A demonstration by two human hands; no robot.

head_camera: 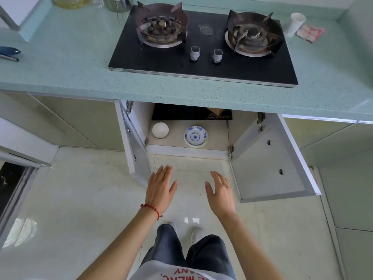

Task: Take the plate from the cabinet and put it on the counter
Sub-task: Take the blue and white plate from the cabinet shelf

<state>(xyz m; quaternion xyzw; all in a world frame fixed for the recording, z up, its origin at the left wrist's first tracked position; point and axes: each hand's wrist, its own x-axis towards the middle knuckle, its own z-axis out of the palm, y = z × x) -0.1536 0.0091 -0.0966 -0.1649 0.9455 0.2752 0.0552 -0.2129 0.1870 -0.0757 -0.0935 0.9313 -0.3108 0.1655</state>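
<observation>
A white plate with a blue pattern [195, 136] lies flat on the floor of the cabinet [187, 148] under the green counter [70, 63]. Both cabinet doors stand wide open. My left hand [161, 186] and my right hand [220, 190] hover side by side above the floor tiles in front of the cabinet, well short of the plate. Both hands are flat with fingers apart and hold nothing. A red string bracelet circles my left wrist.
A white upturned bowl [160, 130] sits left of the plate. A black two-burner gas stove [201, 47] fills the counter's middle. A paper cup [295, 23] and a cloth [310, 32] lie at the right, utensils [9, 54] at the left edge. The open doors [270, 158] flank the cabinet opening.
</observation>
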